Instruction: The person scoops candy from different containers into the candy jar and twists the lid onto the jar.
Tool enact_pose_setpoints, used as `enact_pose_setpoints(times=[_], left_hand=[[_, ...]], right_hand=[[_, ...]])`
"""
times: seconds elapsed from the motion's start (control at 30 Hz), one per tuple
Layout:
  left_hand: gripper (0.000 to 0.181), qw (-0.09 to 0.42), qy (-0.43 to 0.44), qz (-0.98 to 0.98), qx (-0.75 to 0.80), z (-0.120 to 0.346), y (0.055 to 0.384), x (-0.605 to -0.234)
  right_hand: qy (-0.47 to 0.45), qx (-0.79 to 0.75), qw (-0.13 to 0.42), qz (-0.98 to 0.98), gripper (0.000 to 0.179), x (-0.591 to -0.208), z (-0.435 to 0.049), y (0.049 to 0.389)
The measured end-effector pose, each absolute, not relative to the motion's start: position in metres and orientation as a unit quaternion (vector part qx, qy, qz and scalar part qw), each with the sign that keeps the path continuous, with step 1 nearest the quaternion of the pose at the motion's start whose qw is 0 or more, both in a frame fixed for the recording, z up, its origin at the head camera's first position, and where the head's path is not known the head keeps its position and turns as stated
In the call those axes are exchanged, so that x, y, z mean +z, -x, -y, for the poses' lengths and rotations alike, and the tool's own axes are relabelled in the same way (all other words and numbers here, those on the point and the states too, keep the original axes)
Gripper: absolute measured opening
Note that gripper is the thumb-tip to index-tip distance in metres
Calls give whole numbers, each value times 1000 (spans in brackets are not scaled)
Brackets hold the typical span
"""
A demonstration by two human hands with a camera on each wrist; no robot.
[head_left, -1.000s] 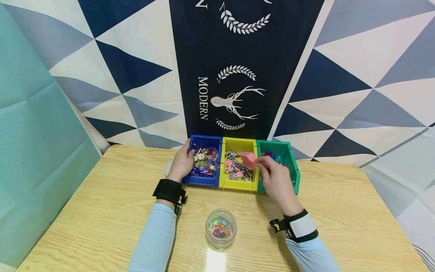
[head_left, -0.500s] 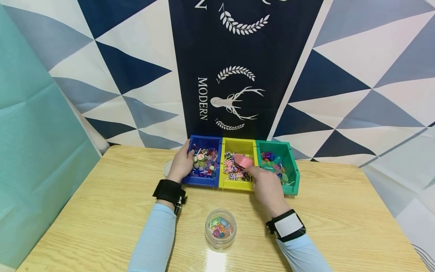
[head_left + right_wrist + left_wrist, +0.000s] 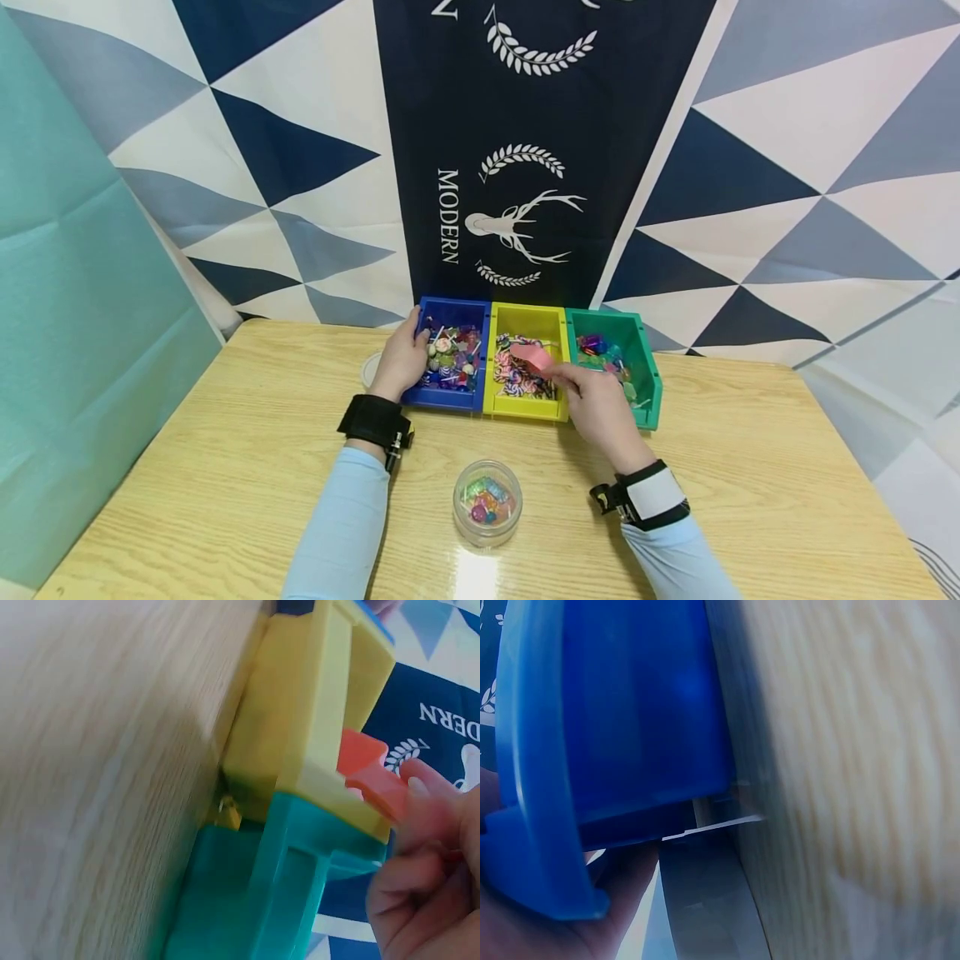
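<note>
My left hand (image 3: pixel 401 364) grips the left wall of the blue bin (image 3: pixel 442 401). In the left wrist view, fingers (image 3: pixel 626 889) show below the blue rim. My right hand (image 3: pixel 606 414) pinches the handle of a pink scoop (image 3: pixel 531 357), its thumb and fingers also seen in the right wrist view. The scoop is inside the yellow bin (image 3: pixel 525 407), over small swirl lollipops (image 3: pixel 513 382); its contents are hard to make out. Mixed wrapped-looking candies (image 3: pixel 450 367) fill part of the blue bin. The green bin (image 3: pixel 652 387), under my right hand, holds more colourful candies (image 3: pixel 592 346).
A clear round jar (image 3: pixel 487 533) with several candies stands on the wooden table (image 3: pixel 225 467), in front of the bins. A white round lid (image 3: pixel 368 372) lies partly hidden behind my left hand. A patterned cloth wall (image 3: pixel 510 117) rises right behind the bins.
The scoop has shifted left from the yellow bin's right side and dipped among the lollipops, then tilted. My right hand came left and lower, then slightly back right. My left hand stays put.
</note>
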State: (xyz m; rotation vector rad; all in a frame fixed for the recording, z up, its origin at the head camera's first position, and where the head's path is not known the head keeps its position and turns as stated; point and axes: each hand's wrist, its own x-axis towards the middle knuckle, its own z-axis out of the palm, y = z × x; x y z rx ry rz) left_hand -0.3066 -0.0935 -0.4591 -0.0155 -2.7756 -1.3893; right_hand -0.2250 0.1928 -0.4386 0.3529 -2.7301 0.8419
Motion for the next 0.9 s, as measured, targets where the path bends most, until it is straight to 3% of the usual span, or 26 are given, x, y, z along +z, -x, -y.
enact_pose_setpoints(times=[0.3, 0.9], left_hand=[[55, 20, 6, 892, -451, 94, 307, -459], [55, 23, 8, 893, -450, 92, 307, -458]], right_hand=[[-154, 172, 159, 960, 37, -442, -189, 222], [-183, 262, 91, 943, 25, -430, -197, 221]])
